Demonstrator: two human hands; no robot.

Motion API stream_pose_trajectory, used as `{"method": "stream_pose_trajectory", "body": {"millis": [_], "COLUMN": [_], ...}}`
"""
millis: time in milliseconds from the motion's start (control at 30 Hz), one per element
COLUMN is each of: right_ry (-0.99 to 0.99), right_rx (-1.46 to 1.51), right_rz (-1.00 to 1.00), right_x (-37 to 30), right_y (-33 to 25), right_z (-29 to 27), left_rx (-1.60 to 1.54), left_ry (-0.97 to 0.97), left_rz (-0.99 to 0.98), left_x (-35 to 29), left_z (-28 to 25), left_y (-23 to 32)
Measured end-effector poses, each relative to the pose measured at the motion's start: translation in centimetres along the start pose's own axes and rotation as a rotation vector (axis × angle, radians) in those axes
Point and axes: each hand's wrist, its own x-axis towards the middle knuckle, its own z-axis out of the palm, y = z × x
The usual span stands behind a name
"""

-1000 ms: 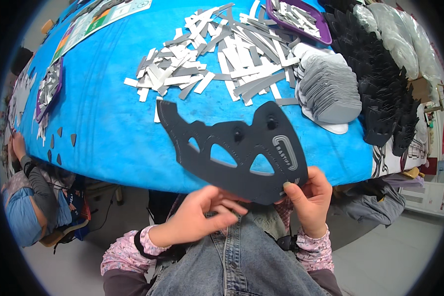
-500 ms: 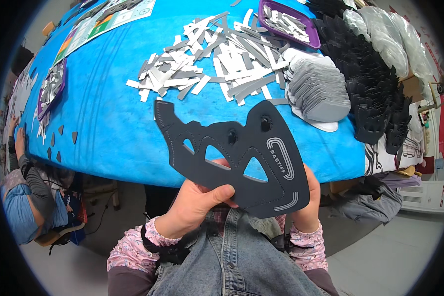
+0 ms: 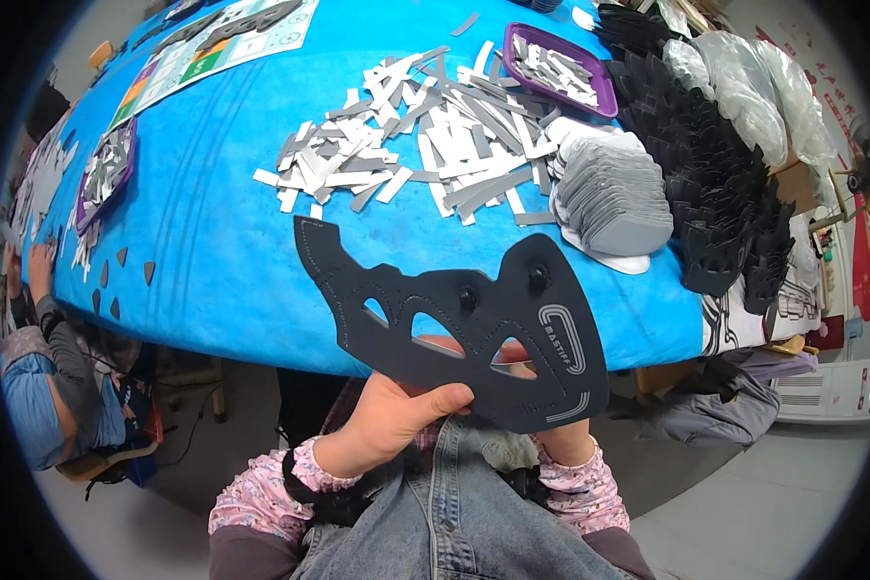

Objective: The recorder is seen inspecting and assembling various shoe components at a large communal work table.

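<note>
A flat black shoe upper [image 3: 469,372] with stitched lines, triangular cut-outs, light grey printed marks and two raised black studs is held up in front of me, over the table's near edge. My left hand [image 3: 391,420] pinches its lower edge, thumb on the front and fingers behind. My right hand [image 3: 565,442] is behind the upper's lower right part. The panel hides most of it; some fingers show through the cut-outs, and whether they grip cannot be made out.
On the blue-covered table [image 3: 213,242] lie a heap of grey and white strips [image 3: 358,159], a purple tray [image 3: 609,101], stacked grey rounded pieces [image 3: 619,198] and overlapping black pieces [image 3: 710,184]. Clear plastic bags [image 3: 744,87] sit far right. A co-worker's hand [image 3: 41,271] rests at the left edge.
The shoe upper has moved slightly down and tilted. My right hand has slid from its right edge to behind it, so fewer of its parts show.
</note>
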Motion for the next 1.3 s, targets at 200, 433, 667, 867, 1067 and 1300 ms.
{"method": "stream_pose_trajectory", "body": {"millis": [200,433,667,867,1067,1300], "right_ry": [0.032,-0.148,0.093,0.124,0.021,0.022], "right_rx": [0.218,-0.063,0.586,0.525,0.083,0.452], "right_rz": [0.193,0.206,0.355,0.315,0.093,0.289], "right_x": [0.8,0.8,0.2,0.4,0.3,0.1], "right_y": [-0.4,0.2,0.9,0.0,0.8,0.6], "right_z": [0.5,0.1,1.0,1.1,0.2,0.4], "left_rx": [-0.066,-0.052,-0.03,-0.033,-0.106,0.048], "left_ry": [0.114,0.068,0.114,0.122,0.081,0.09], "left_rz": [-0.014,-0.055,-0.045,-0.011,-0.054,0.014], "left_x": [0.7,0.8,0.8,0.9,1.1,0.9], "left_z": [0.5,0.0,0.6,0.5,1.4,0.8], "left_y": [0.0,0.0,0.5,0.4,1.1,0.2]}}
